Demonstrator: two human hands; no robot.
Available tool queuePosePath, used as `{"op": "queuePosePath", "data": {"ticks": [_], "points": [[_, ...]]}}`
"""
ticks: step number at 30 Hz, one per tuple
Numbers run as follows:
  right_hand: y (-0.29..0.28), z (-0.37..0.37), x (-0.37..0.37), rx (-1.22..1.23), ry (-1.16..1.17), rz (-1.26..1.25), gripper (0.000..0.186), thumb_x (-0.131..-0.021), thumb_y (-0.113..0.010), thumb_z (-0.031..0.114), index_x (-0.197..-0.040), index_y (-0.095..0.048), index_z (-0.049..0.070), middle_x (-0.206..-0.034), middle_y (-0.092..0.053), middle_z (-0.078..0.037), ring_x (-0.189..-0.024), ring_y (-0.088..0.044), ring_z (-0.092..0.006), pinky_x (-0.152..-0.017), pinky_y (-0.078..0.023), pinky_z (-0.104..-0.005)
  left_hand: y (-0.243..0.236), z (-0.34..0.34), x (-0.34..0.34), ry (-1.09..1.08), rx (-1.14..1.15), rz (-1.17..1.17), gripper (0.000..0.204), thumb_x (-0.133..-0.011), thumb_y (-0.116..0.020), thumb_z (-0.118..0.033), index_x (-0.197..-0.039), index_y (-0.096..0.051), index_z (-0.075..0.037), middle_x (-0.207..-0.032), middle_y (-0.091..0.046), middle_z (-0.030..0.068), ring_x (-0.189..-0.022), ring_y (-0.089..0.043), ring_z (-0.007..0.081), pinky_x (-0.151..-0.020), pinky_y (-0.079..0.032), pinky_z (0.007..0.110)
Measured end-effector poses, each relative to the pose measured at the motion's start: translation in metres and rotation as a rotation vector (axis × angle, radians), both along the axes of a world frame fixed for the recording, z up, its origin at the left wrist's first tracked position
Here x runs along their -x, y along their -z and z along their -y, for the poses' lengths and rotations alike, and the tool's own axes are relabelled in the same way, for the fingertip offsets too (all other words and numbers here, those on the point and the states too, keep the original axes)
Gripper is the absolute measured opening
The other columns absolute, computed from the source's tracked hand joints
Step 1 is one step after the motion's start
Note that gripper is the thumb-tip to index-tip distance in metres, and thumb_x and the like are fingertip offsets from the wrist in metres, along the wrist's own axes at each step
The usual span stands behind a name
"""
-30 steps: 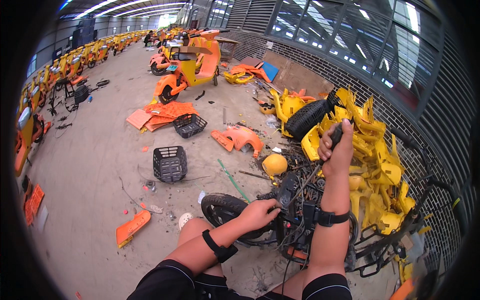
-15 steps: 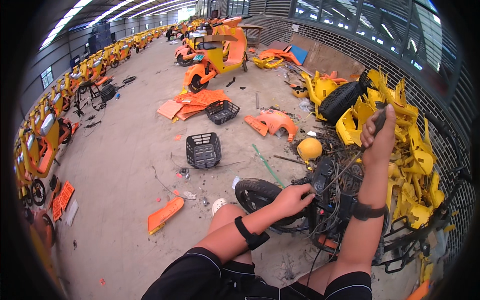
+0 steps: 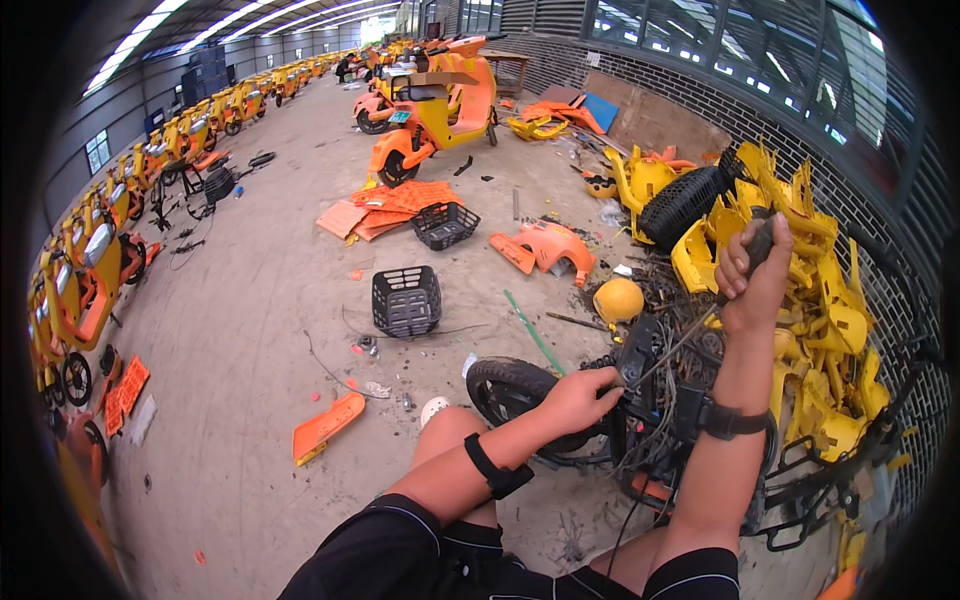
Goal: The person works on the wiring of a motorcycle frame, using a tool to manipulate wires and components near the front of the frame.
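My right hand (image 3: pixel 752 280), raised at the right, is wrapped round the dark handle of a long-shafted screwdriver (image 3: pixel 678 342). Its shaft slants down to the left, and the tip ends by the fingers of my left hand (image 3: pixel 584 398). Those fingers are pinched together at the stripped scooter frame (image 3: pixel 625 435); what lies between them is hidden. A black-tyred wheel (image 3: pixel 508 390) of the scooter is just left of that hand. Loose cables (image 3: pixel 655 440) hang over the frame beneath the shaft.
Yellow body panels (image 3: pixel 830 330) are heaped against the brick wall at right, with a yellow helmet-like dome (image 3: pixel 619 300) nearer. Black baskets (image 3: pixel 407 303), orange panels (image 3: pixel 328 428) and a green strip (image 3: pixel 533 330) lie on the floor. Yellow-orange scooters (image 3: pixel 435 115) stand farther back.
My right hand has shifted very slightly left and down with the screwdriver. My left hand keeps its place at the frame, and the whole view has moved a little.
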State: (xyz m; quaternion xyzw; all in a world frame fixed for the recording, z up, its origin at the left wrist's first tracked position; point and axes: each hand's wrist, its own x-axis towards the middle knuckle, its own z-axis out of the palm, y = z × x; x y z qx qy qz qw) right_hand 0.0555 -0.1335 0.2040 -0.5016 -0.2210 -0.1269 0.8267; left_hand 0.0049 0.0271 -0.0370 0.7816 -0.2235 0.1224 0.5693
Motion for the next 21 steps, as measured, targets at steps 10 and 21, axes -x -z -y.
{"op": "queuePosePath", "data": {"ticks": [10,21], "points": [[0.007,0.023,-0.003,-0.035,-0.550,0.158,0.050,-0.106,-0.047,0.053,-0.084,-0.051,0.009,-0.058,-0.041,0.003,-0.039,-0.033,-0.0044,-0.035,-0.027,-0.0207,0.000,0.003,0.002,0.000,0.060,-0.061,0.014,-0.097,-0.068,-0.015,-0.101,-0.066,-0.002,-0.071,-0.064,0.0088,-0.065,-0.060,0.0138,-0.063,-0.049,0.033],[0.004,0.000,-0.006,-0.013,0.447,-0.064,0.047,-0.103,-0.055,0.055,-0.088,-0.048,0.011,-0.064,-0.043,0.002,-0.045,-0.036,-0.0075,-0.041,-0.030,-0.0249,-0.005,0.000,0.004,-0.006,0.048,-0.104,0.015,-0.097,-0.069,-0.015,-0.103,-0.067,-0.001,-0.074,-0.066,0.0097,-0.067,-0.061,0.0144,-0.065,-0.050,0.033]]}}
